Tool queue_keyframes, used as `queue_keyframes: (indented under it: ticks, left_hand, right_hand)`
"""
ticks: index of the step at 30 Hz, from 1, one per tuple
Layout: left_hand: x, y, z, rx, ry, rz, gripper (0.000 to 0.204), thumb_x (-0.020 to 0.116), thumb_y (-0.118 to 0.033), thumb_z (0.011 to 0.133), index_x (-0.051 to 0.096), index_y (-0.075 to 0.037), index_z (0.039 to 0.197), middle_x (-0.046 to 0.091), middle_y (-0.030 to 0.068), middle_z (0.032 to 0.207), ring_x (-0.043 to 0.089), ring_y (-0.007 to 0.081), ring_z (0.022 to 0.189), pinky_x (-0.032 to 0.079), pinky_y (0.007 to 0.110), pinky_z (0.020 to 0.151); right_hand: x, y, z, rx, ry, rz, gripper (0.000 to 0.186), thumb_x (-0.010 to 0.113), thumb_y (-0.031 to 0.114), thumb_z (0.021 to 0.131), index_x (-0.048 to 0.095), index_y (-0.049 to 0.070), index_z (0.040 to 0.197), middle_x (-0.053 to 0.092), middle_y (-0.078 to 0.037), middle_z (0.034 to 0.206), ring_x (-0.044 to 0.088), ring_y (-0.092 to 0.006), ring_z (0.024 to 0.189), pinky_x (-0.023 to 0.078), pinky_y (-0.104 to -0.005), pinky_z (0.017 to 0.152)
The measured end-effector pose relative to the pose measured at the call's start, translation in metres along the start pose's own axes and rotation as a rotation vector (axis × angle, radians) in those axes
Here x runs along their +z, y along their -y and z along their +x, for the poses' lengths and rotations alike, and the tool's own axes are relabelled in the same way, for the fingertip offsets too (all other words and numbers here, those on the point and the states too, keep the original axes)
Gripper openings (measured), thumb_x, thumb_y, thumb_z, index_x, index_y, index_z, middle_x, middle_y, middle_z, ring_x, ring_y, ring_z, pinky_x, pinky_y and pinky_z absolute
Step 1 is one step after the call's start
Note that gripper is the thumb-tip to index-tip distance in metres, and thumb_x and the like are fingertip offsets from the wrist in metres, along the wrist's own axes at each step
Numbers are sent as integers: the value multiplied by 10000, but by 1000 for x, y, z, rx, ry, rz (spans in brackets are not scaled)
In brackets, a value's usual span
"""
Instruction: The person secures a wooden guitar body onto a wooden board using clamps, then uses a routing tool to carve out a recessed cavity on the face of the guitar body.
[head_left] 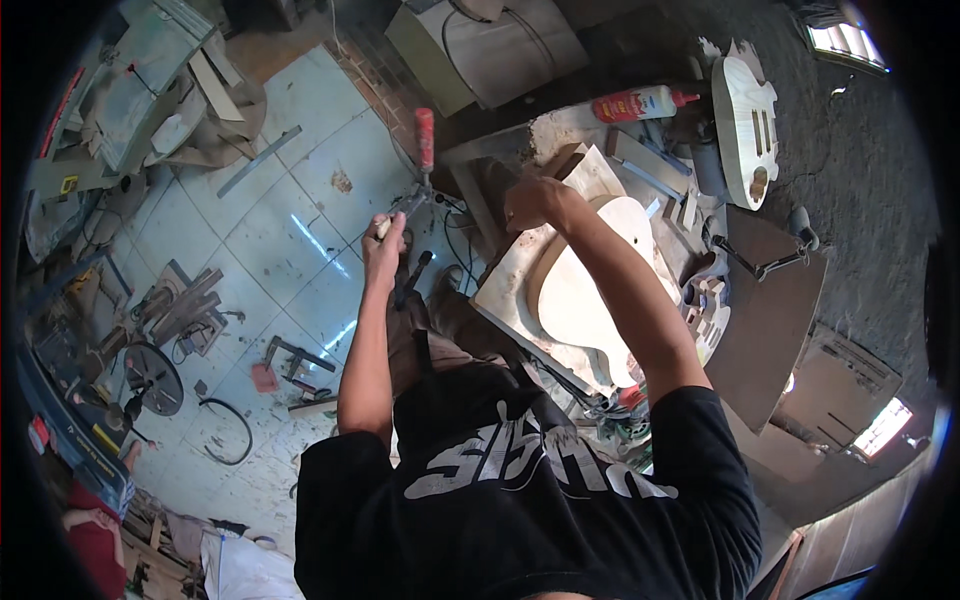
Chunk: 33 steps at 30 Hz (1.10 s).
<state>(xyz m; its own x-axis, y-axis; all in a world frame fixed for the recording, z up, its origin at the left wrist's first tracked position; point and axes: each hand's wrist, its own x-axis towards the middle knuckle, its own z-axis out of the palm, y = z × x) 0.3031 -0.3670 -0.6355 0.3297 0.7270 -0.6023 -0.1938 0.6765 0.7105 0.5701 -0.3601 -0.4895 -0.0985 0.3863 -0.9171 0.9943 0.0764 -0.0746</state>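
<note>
My left hand (383, 245) is closed on a bar clamp (425, 145) with a red handle, held over the tiled floor left of the bench; a small pale piece shows by my fingers. My right hand (530, 205) has curled fingers at the far end of the work board (500, 290); what they hold, if anything, is hidden. Under my right forearm lies a pale guitar-shaped wooden body (575, 295), with wood blocks (570, 160) just beyond my hand.
A glue bottle (635, 102) and an upright guitar body (740, 125) stand behind the board. Tools (150, 380) and offcuts (195, 300) lie on the floor at left, below a cluttered table (140, 50). Another person (95, 550) in red is at lower left.
</note>
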Motion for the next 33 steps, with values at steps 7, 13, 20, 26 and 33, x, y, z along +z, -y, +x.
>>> queue_keyframes:
  ticks: [7,13,20,26,33]
  left_hand:
    - [26,14,-9,34,35,213,308,700,-345,921,586,-62,878,446,-60,652,382,57,595,303,266,532]
    - [31,4,-12,26,87,307,281,700,-339,923,605,-77,889,448,-59,681,392,52,604,310,246,544]
    - [24,-3,-13,25,64,273,306,703,-364,919,611,-72,911,454,-43,684,393,62,607,311,252,550]
    - [23,-13,-16,60,27,246,297,697,-344,926,591,-75,857,418,-69,654,361,46,577,278,257,512]
    - [19,-19,-17,106,75,199,253,680,-305,947,580,-85,872,423,-61,643,372,47,580,298,245,533]
  right_hand:
    - [24,-1,7,94,-28,-11,369,628,367,810,758,77,998,726,-138,1051,684,-312,1032,538,-419,885]
    - [18,7,1,183,17,-7,321,615,200,795,752,105,1070,716,-130,1136,685,-276,1082,555,-401,864]
    - [21,10,-2,145,20,-64,358,616,198,798,736,113,1125,715,-94,1161,672,-277,1110,543,-392,885]
    - [19,11,-14,149,27,-40,387,499,312,884,739,77,1078,716,-121,1129,662,-305,1102,521,-416,913]
    - [32,4,-9,131,30,-52,377,518,310,874,740,82,1076,723,-110,1108,666,-305,1088,526,-421,902]
